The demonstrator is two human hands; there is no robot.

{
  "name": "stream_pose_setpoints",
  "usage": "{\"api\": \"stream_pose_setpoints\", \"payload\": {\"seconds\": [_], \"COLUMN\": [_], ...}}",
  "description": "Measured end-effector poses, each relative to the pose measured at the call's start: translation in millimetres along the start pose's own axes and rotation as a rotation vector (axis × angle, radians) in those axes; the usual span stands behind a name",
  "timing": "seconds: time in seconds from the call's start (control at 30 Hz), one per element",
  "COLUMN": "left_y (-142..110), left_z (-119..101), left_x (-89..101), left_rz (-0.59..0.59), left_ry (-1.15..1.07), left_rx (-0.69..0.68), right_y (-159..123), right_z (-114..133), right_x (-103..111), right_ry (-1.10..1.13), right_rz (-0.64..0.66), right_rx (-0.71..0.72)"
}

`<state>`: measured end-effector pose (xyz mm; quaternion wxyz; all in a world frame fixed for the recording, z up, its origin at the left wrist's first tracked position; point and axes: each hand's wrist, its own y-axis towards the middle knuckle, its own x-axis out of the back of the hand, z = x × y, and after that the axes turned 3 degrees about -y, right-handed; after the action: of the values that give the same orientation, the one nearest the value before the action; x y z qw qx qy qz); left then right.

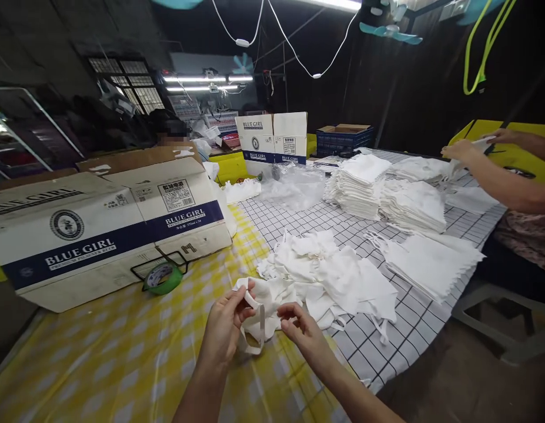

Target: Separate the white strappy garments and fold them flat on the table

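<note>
Pinched between the thumb and fingers of my left hand (pixel 231 311) is a white cloth piece (pixel 272 294) with a narrow strap (pixel 260 341) that loops down below the fingers. My right hand (pixel 303 333) is just to the right of the strap, its fingers curled but apart, with nothing visible in them. Past both hands spreads a loose heap of white cloth pieces (pixel 325 264), some with straps trailing out. Where the held piece ends and the heap begins is hard to make out.
A green tape roll (pixel 163 277) lies left, before a large BLUE GIRL carton (pixel 109 229). Stacked white cloths (pixel 358 182) stand at the back, and a flat pile (pixel 431 258) lies right. Another person's hands (pixel 464 151) hold white cloth at far right. A stool (pixel 505 317) stands below.
</note>
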<state>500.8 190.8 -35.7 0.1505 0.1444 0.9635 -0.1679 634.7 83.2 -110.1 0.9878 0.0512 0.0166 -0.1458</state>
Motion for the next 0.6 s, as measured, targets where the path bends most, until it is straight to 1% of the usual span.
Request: {"api": "stream_pose_setpoints", "payload": {"seconds": [0.1, 0.2, 0.33, 0.43, 0.5, 0.57, 0.6], "left_y": [-3, -2, 4, 14, 21, 28, 31], "left_z": [1, 1, 3, 9, 15, 22, 27], "left_x": [0.4, 2.3, 12.3, 23.7, 32.5, 42.0, 46.8], "left_rz": [0.012, 0.020, -0.014, -0.075, -0.093, -0.067, -0.053], "left_ry": [-0.015, -0.040, -0.059, -0.067, -0.053, 0.033, 0.121], "left_rx": [0.002, 0.008, 0.015, 0.028, 0.044, 0.054, 0.051], "right_y": [9, 19, 28, 30, 30, 31, 32], "right_z": [6, 12, 11, 10, 9, 9, 8], "right_x": [-11, -20, -24, -22, -21, -20, -20], "right_ry": [-0.059, -0.043, 0.069, 0.167, 0.232, 0.276, 0.289], "right_rz": [-0.019, 0.019, 0.154, 0.203, 0.249, 0.288, 0.291], "right_rx": [0.057, 0.076, 0.008, -0.049, -0.092, -0.127, -0.139]}}
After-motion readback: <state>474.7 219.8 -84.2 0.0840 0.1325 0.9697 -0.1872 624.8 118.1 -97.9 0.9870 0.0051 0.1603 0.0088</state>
